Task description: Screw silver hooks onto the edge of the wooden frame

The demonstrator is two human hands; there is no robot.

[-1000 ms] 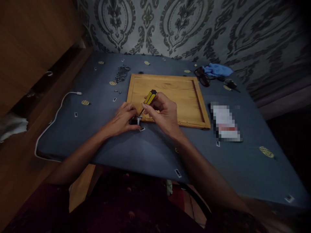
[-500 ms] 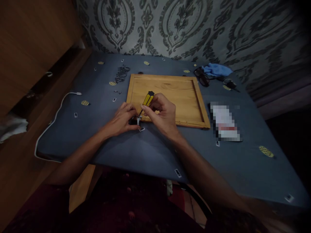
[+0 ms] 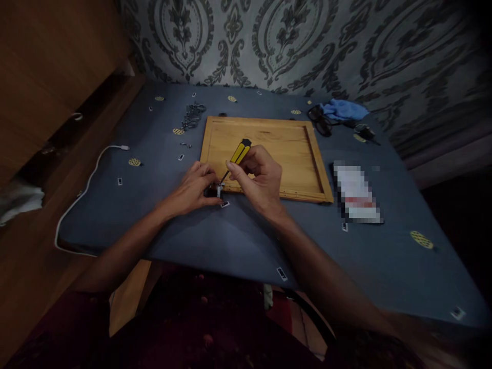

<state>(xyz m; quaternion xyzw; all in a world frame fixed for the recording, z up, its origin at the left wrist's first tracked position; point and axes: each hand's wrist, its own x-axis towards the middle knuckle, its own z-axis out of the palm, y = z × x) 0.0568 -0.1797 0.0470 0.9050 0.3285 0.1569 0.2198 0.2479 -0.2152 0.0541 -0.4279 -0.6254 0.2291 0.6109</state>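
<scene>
My right hand (image 3: 258, 180) grips a yellow-and-black screwdriver (image 3: 239, 152), tilted with its tip pointing down-left at a small metal piece (image 3: 219, 190) at the near-left corner of a wooden tray (image 3: 265, 154). My left hand (image 3: 194, 188) is closed, its fingers pinching that small piece against the tray's near edge. The piece is mostly hidden by my fingers. Both hands rest over the dark blue tabletop (image 3: 215, 241).
A pile of metal hardware (image 3: 191, 116) lies left of the tray's far corner. A white cable (image 3: 90, 179) runs along the left edge. Glasses (image 3: 320, 120), a blue cloth (image 3: 343, 109) and a white packet (image 3: 357, 193) sit on the right. A wooden cabinet (image 3: 46, 77) stands at left.
The screwdriver handle has shifted slightly, tipping left and then back to the right in my right hand. My left hand has stayed in place.
</scene>
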